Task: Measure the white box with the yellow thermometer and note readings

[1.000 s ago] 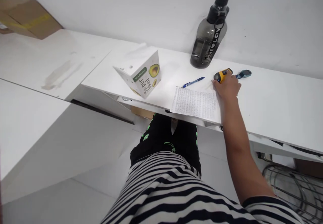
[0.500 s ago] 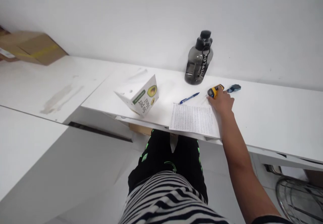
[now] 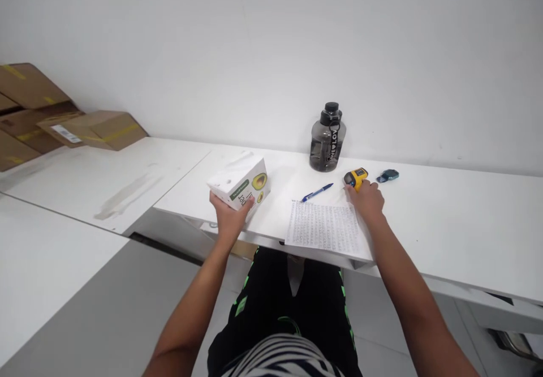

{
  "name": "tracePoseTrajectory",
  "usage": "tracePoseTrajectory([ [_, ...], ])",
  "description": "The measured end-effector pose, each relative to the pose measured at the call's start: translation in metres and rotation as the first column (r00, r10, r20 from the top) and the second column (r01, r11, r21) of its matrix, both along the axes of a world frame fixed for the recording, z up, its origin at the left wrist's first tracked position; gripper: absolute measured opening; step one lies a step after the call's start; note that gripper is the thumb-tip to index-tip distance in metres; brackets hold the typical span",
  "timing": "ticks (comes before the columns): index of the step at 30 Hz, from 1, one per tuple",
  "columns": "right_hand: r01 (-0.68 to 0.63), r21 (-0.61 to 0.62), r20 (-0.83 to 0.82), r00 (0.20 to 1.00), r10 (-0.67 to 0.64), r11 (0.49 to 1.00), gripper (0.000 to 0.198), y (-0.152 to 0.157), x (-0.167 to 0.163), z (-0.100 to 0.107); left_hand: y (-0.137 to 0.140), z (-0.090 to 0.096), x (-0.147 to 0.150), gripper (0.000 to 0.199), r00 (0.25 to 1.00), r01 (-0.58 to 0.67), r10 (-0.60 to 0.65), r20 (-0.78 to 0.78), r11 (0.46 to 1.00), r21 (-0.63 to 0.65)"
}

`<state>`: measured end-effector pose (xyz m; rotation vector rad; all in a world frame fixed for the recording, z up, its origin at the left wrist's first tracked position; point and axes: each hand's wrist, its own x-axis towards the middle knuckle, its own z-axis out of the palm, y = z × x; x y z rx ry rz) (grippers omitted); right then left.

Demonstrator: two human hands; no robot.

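My left hand (image 3: 231, 215) is closed around the near end of a white carton (image 3: 229, 180) printed with avocados, which stands on the desk. Its thumb lies along the printed side, and the other fingers are partly hidden by the carton. My right hand (image 3: 368, 200) has its fingers closed on a yellow-and-black handheld device (image 3: 355, 178) with a small screen; the device rests on the desk. Below that wrist lies a sheet of handwritten paper (image 3: 324, 227). Along the paper's upper edge is a blue pen (image 3: 317, 192). A small teal item (image 3: 387, 175) sits just beyond the right fingers.
A dark, see-through water bottle (image 3: 327, 139) stands upright against the wall. Several cardboard boxes (image 3: 112, 128) are piled at the far left. The white desk (image 3: 458, 218) runs along the wall, with its front edge close to my legs.
My left hand has come into view and taken hold of the carton. My right hand stays at the yellow device. The camera view has tilted upward, so the desk things appear lower.
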<state>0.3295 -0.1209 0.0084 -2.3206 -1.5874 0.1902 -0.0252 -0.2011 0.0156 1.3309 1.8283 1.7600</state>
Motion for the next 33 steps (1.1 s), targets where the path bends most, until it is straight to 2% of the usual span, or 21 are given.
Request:
tracePoseTrajectory([
  [3, -0.037, 0.154, -0.187, 0.98, 0.066, 0.987, 0.053, 0.001, -0.004, 0.004, 0.032, -0.007, 0.012, 0.093, 0.994, 0.038, -0.043, 0.098, 0.998, 0.049],
  [5, -0.073, 0.317, -0.306, 0.936, 0.175, 0.946, 0.054, 0.001, -0.008, 0.005, 0.055, -0.005, 0.021, 0.084, 0.974, 0.124, -0.148, 0.172, 0.982, 0.142],
  [8, -0.101, 0.571, -0.348, 0.869, 0.351, 0.815, 0.059, -0.004, -0.019, 0.002, 0.09, 0.002, 0.042, 0.08, 0.915, 0.251, -0.319, 0.247, 0.929, 0.271],
  [10, -0.135, 0.693, -0.31, 0.831, 0.462, 0.708, 0.049, -0.008, -0.029, -0.003, 0.11, 0.005, 0.059, 0.079, 0.888, 0.311, -0.388, 0.246, 0.902, 0.3],
  [12, -0.254, 0.73, -0.242, 0.773, 0.587, 0.635, 0.033, -0.009, -0.039, -0.008, 0.124, 0.005, 0.074, 0.074, 0.854, 0.363, -0.451, 0.26, 0.874, 0.324],
  [14, -0.332, 0.741, -0.198, 0.722, 0.663, 0.583, 0.033, -0.009, -0.045, -0.01, 0.13, 0.002, 0.083, 0.076, 0.822, 0.417, -0.505, 0.263, 0.848, 0.327],
  [16, -0.374, 0.738, -0.179, 0.694, 0.697, 0.562, 0.033, -0.011, -0.047, -0.01, 0.13, -0.005, 0.089, 0.081, 0.802, 0.449, -0.536, 0.264, 0.831, 0.328],
  [22, -0.438, 0.702, -0.156, 0.674, 0.722, 0.561, 0.014, -0.017, -0.041, -0.003, 0.118, -0.021, 0.094, 0.088, 0.764, 0.549, -0.619, 0.181, 0.772, 0.32],
  [28, -0.532, 0.665, -0.042, 0.674, 0.738, 0.524, 0.007, -0.019, -0.033, 0.003, 0.113, -0.027, 0.098, 0.087, 0.752, 0.571, -0.636, 0.172, 0.759, 0.312],
  [33, -0.566, 0.626, -0.014, 0.68, 0.733, 0.537, 0.008, -0.019, -0.029, 0.006, 0.112, -0.028, 0.098, 0.089, 0.752, 0.576, -0.637, 0.17, 0.76, 0.301],
])
